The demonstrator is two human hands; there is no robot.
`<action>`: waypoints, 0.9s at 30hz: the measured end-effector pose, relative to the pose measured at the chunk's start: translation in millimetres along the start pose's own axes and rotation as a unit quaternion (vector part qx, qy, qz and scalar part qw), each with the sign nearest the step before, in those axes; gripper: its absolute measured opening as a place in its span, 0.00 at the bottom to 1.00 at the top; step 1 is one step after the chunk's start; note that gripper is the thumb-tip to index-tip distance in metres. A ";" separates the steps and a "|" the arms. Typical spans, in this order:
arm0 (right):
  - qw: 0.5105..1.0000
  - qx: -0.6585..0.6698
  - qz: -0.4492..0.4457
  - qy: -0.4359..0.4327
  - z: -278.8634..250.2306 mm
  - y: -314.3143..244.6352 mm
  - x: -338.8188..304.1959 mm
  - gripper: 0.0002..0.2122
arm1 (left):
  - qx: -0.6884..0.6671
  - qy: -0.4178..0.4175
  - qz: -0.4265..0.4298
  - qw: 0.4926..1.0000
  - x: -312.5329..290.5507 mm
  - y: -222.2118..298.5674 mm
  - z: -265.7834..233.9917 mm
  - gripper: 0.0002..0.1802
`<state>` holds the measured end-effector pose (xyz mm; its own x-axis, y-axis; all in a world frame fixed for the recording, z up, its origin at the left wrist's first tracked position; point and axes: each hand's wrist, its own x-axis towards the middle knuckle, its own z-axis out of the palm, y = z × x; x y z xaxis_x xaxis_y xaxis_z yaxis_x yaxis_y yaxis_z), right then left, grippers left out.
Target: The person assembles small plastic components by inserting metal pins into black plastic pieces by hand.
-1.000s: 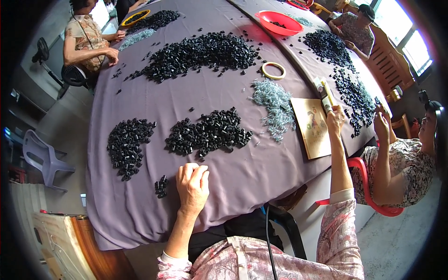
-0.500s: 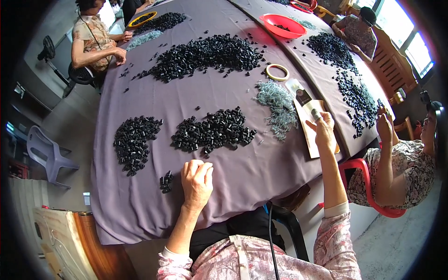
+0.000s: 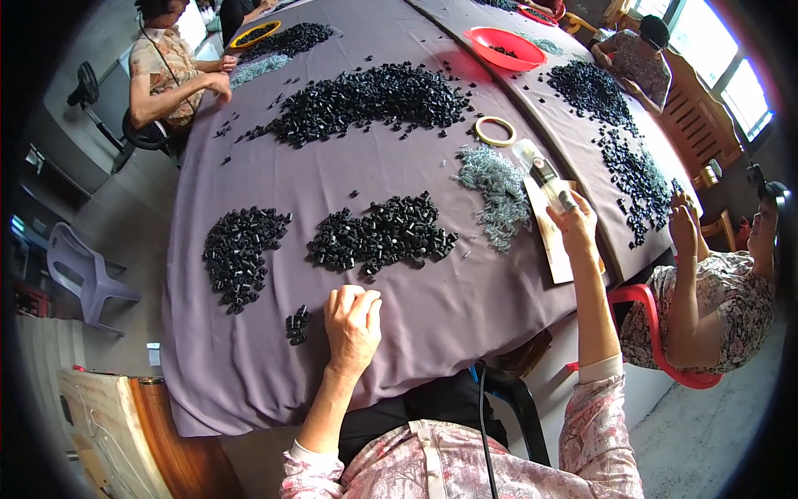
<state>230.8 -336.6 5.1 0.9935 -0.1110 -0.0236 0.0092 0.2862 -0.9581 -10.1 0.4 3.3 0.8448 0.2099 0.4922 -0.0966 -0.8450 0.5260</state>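
Note:
My left hand [image 3: 352, 328] rests on the cloth in front of the middle heap of small black caps [image 3: 382, 233]. Its fingers are curled closed, hiding whatever may be in them. My right hand [image 3: 575, 223] is over a cream-coloured board [image 3: 559, 263], fingers bent together and a grey cover [image 3: 568, 200] on one fingertip. Those fingertips meet the near end of a clear bottle with a dark label [image 3: 543, 171]; what they pinch cannot be made out. Beside the board spreads a heap of small clear plastic pieces [image 3: 496, 195]. A few black caps [image 3: 298, 324] lie left of my left hand.
Another black heap [image 3: 241, 258] lies at left, a larger one [image 3: 374, 100] farther back. A cream ring [image 3: 495, 130] and red basin [image 3: 504, 50] stand beyond the clear pieces. Co-workers sit around the cloth-covered table [image 3: 241, 179], one at right by a red chair [image 3: 657, 333].
My right fingers have shifted slightly at the bottle's near end, where more of its clear body shows. My left hand stays nearly still. The co-worker at far left has moved a hand.

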 end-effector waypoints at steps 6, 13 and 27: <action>0.998 0.006 0.007 -0.059 30.1 -19.6 -34.0 0.13 | -0.056 0.067 0.011 0.996 10.3 14.3 -11.2 0.04; 0.968 -0.040 0.107 -0.225 75.5 -30.0 -99.5 0.14 | -0.344 -0.048 -0.126 0.929 66.5 32.7 -6.6 0.27; 0.935 -0.120 0.097 -0.319 92.2 -35.3 -125.2 0.39 | -0.468 -0.148 -0.213 0.845 71.1 12.6 11.8 0.21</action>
<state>116.5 -245.1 68.2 0.8399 0.5332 -0.1013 -0.1274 0.0121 -0.9918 55.0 -1.2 36.7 0.9890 0.1477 -0.0026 -0.0070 0.0646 0.9979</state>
